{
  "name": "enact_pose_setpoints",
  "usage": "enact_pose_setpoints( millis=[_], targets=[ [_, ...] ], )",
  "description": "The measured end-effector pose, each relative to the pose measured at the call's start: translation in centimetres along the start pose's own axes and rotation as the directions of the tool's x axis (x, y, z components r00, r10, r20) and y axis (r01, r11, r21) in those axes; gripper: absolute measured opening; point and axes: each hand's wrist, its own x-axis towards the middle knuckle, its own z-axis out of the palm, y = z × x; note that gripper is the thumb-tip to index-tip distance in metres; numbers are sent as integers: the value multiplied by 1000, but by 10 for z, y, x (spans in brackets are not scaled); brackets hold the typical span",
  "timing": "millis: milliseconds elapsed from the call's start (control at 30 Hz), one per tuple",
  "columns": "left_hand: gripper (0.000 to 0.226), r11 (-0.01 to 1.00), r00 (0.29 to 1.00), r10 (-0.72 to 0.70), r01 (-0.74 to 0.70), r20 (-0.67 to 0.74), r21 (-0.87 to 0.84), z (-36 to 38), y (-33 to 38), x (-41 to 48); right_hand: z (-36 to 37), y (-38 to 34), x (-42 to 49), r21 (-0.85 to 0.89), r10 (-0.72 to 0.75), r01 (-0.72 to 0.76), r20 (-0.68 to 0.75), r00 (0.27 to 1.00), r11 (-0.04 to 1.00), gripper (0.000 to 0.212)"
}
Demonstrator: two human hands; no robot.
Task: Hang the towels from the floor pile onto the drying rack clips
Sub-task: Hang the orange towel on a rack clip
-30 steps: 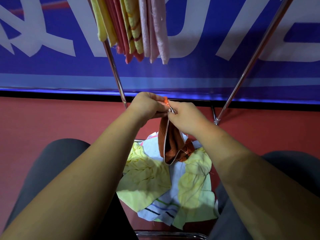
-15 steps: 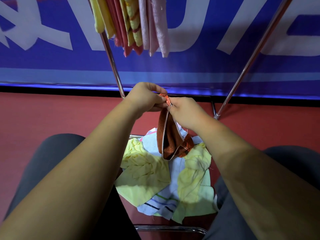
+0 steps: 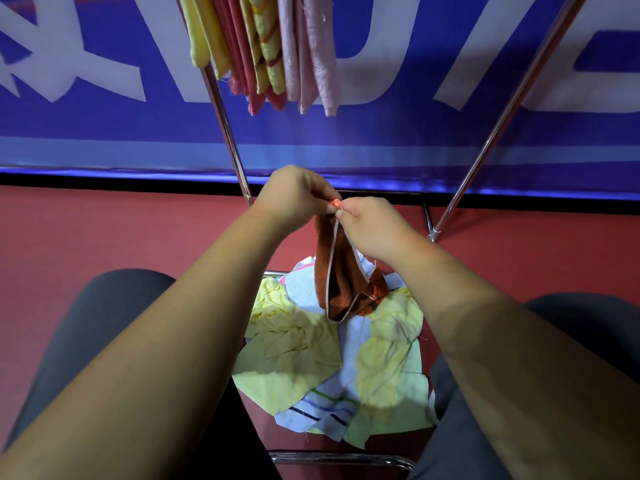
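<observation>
Head cam: our left hand (image 3: 294, 197) and right hand (image 3: 372, 226) both pinch the top corner of the rust-brown towel (image 3: 325, 271), frame centre; it hangs folded, white-edged.

Centre: open gap between left rack leg (image 3: 225, 133) and right rack leg (image 3: 502, 109), widening upward. The left hand (image 3: 294, 195) and right hand (image 3: 370, 226), pinching the brown towel (image 3: 343, 282), occupy its lower middle.
Overhead left: hung towels (image 3: 263, 46), bunched close beside the left leg; open air to their right.
Below: floor pile (image 3: 329, 358) fills the ground between left knee (image 3: 104, 323) and right knee (image 3: 571, 341); front rail (image 3: 339, 457) runs just beside its near edge.
Flanks: bare red floor (image 3: 104, 237).
</observation>
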Motion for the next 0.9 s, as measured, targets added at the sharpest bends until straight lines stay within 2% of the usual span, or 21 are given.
enact_pose_setpoints(
  millis=[133,267,567,667,767,833,900],
  targets=[
    [10,999,1000,24,-23,-17,33,0,-3,6,-2,-2,-2,51,-3,4,-9,1000,999,28],
    [11,999,999,23,-24,-46,-39,2,-3,5,-5,-7,-3,107,-5,11,-51,999,994,15],
    [16,984,999,-4,13,52,-178,-11,6,-5,-20,-14,-6,88,7,11,-205,979,996,38],
    [27,994,996,-19,28,84,-109,-19,-1,-12,-31,-20,-14,141,-18,53,-237,971,989,33],
    [21,996,997,-79,79,-1,-30,-19,-7,-21,-47,-27,-23,144,-33,84,-325,945,986,33],
    [16,976,991,-120,107,-58,-190,-22,-5,-28,-60,-33,-31,170,-28,98,-371,928,981,37],
    [11,907,987,-136,89,-87,-412,-33,9,-36,-77,-40,-37,239,-12,113,-388,921,964,40]
  ],
)
